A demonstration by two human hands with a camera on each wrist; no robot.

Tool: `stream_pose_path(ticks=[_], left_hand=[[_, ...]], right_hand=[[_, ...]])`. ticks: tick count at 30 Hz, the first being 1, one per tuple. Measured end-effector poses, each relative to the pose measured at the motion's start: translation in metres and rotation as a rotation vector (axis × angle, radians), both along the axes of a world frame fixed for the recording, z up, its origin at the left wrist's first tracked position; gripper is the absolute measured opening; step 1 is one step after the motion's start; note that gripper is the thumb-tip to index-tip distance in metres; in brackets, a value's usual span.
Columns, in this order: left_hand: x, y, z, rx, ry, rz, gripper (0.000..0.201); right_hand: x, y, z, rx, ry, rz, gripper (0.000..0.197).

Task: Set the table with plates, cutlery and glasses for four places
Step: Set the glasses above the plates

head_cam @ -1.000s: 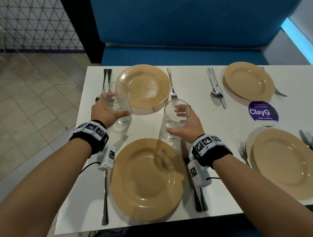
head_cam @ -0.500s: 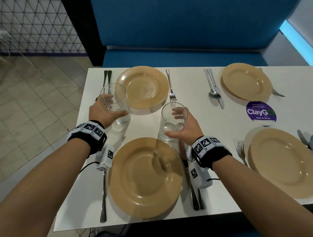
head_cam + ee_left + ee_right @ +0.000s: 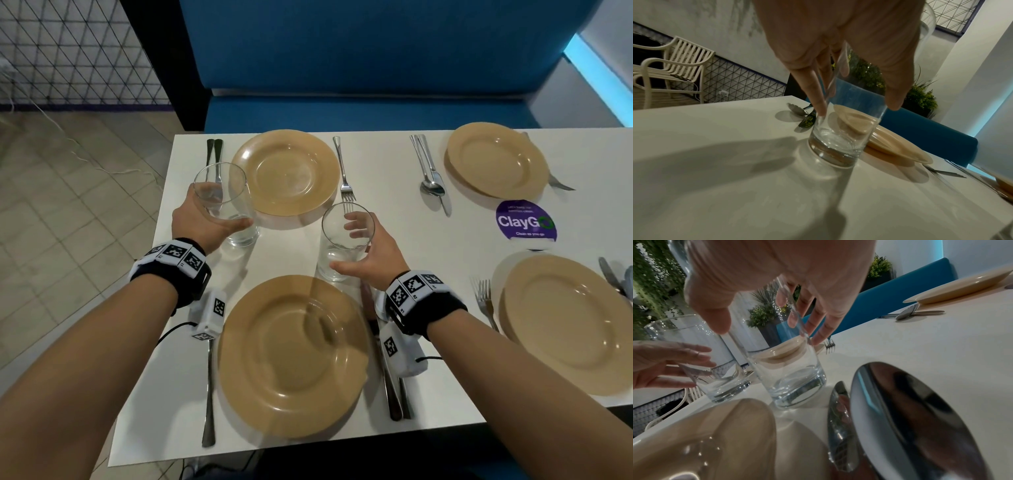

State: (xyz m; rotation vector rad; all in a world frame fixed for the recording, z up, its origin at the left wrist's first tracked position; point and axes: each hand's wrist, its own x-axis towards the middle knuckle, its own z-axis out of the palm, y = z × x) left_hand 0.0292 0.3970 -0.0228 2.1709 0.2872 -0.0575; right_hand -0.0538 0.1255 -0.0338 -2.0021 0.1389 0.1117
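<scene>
My left hand (image 3: pixel 200 224) wraps one upright glass (image 3: pixel 224 202) at ten o'clock; my right hand (image 3: pixel 371 253) wraps another glass (image 3: pixel 344 240) at twelve on the bench (image 3: pixel 394 240).

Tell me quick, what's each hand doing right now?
Left hand: grips the left glass.
Right hand: grips the right glass.

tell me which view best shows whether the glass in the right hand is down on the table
The right wrist view: the glass stands with its thick base flat on the white table, the right hand around it. The head view shows it from above, so contact is harder to judge. The left wrist view misses it.
</scene>
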Motion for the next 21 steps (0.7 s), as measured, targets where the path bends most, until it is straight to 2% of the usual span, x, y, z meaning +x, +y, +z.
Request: stream_pose_path(ticks=[5, 21], left_hand=[[0.0045, -0.0002, 0.0, 0.0, 0.011, 0.01, 0.075], [-0.002, -0.0068, 0.0024, 0.026, 0.021, 0.032, 0.076]], right_hand=[[-0.0022, -0.0024, 0.0019, 0.0, 0.006, 0.004, 0.074], [-0.0019, -0.0032, -0.0007, 0.001, 0.009, 0.007, 0.075]])
